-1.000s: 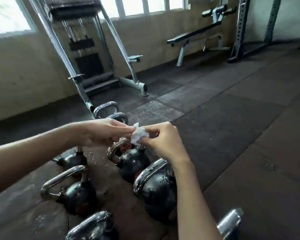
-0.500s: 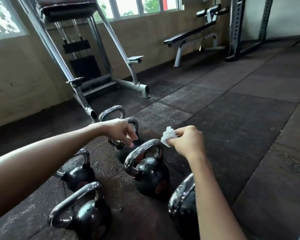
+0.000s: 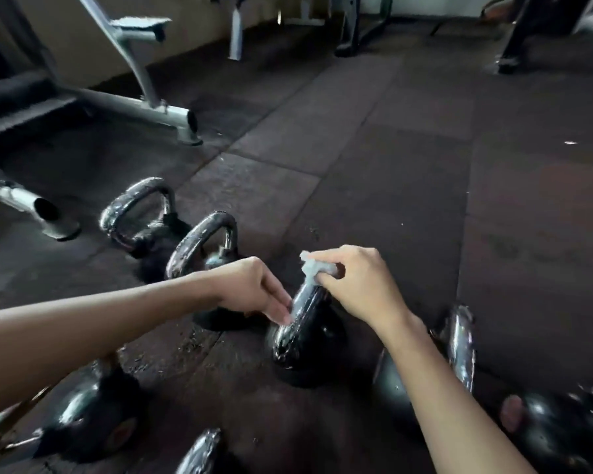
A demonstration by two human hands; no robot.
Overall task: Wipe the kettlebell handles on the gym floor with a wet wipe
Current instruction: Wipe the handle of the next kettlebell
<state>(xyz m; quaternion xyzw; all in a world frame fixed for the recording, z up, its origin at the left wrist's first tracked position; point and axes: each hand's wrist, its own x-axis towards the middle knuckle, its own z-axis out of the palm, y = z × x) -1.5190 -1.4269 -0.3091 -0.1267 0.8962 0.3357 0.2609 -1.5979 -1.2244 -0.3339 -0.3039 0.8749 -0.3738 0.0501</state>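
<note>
Several black kettlebells with chrome handles stand on the dark rubber floor. My right hand point(image 3: 358, 285) grips a crumpled white wet wipe point(image 3: 314, 268) and presses it on the top of the handle of the middle kettlebell point(image 3: 302, 350). My left hand point(image 3: 254, 289) reaches in from the left, its straight fingertips touching the left side of that same handle. Two more kettlebells point(image 3: 141, 217) point(image 3: 206, 248) stand behind my left hand. Others lie near the bottom edge, at the left point(image 3: 89, 419) and at the right point(image 3: 459, 347), partly hidden by my arms.
A grey steel machine frame point(image 3: 144, 111) with tube feet sits at the upper left. Bench legs point(image 3: 235, 32) and a rack post point(image 3: 353, 25) stand along the far wall. Rubber floor tiles point(image 3: 408, 165) stretch to the right.
The view has dropped towards the floor. My right hand brought the wipe down onto the middle kettlebell's handle. My left hand moved right from the rear kettlebell to touch that handle.
</note>
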